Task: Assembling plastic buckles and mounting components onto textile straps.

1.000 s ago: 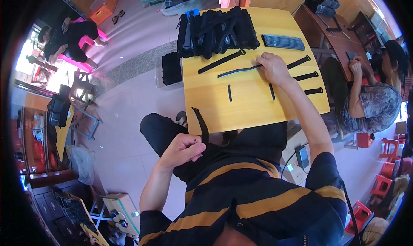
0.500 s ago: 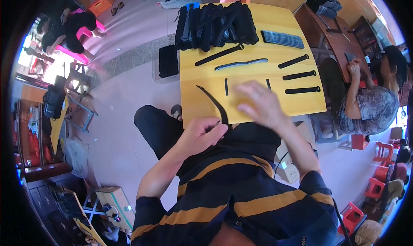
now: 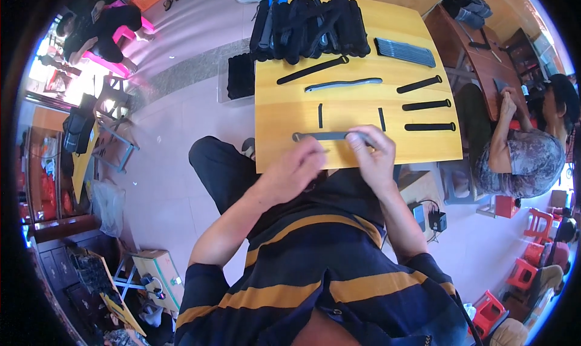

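Note:
A dark strap [image 3: 330, 137] with a rounded loop end at its left lies across the front part of the yellow table. Its right end is pinched between the thumb and fingers of my right hand [image 3: 376, 158]. Just below the strap's left part is my left hand [image 3: 293, 169], its fingers curled but smeared by motion. Whether it holds anything cannot be made out. Beyond the strap stand two short black strips, a left strip [image 3: 321, 115] and a right strip [image 3: 382, 119]. Farther back are a grey strap [image 3: 344, 84] and a long black strap [image 3: 312, 71].
On the yellow table [image 3: 278, 113], several black looped straps [image 3: 429, 105] lie at the right. A grey strap bundle [image 3: 405, 52] and a big black strap pile [image 3: 311, 28] occupy the back. A clear bin [image 3: 224, 97] stands left. A co-worker [image 3: 520, 140] sits at the right.
The strap that hung curved from my left hand now lies straight across the table. My right hand has come down onto its right end; my left hand has shifted slightly.

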A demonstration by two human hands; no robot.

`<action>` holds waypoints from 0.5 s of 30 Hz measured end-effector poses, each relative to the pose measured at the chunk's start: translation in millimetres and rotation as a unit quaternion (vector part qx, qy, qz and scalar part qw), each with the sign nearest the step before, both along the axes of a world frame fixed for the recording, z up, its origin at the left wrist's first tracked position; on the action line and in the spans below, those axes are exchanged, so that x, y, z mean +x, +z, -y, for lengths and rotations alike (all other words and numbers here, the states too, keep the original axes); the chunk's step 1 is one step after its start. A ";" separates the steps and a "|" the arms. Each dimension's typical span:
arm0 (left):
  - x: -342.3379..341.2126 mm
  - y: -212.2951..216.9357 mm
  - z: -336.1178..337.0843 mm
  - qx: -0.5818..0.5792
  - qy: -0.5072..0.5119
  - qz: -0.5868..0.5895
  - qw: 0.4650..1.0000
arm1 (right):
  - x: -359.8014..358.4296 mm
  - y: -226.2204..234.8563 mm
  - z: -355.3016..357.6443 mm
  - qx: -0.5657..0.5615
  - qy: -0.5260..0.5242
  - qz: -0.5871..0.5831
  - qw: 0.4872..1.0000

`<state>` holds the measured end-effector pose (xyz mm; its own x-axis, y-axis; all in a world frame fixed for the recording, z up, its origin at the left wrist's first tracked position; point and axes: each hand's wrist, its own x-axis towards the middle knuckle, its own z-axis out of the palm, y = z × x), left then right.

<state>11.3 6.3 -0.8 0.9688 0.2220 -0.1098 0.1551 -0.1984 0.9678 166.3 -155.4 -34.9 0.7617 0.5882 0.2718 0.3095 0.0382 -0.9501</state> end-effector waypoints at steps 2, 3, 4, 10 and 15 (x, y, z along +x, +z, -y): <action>-8.0 -3.1 -11.2 0.116 0.079 0.027 0.990 | 13.2 -6.6 6.0 0.017 -0.015 -0.120 0.992; -10.7 -7.1 -18.4 0.191 0.098 0.039 0.976 | 18.1 -5.5 7.2 0.042 -0.024 -0.173 0.984; -12.4 -11.9 -22.5 0.264 0.116 0.051 0.956 | 23.5 -8.0 9.9 0.042 -0.025 -0.174 0.983; -4.0 -51.6 -14.1 0.383 0.080 0.043 0.919 | 38.9 -20.9 21.9 0.083 -0.063 -0.242 0.965; 16.7 -52.5 9.8 0.438 0.043 0.032 0.897 | 47.3 -17.6 34.2 0.104 -0.090 -0.265 0.954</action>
<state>27.9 -3.5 -53.4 0.9418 0.2705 0.1997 0.1557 -0.8774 0.4538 213.6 -189.6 -52.5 0.9083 0.4098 -0.0836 -0.1939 0.2354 -0.9524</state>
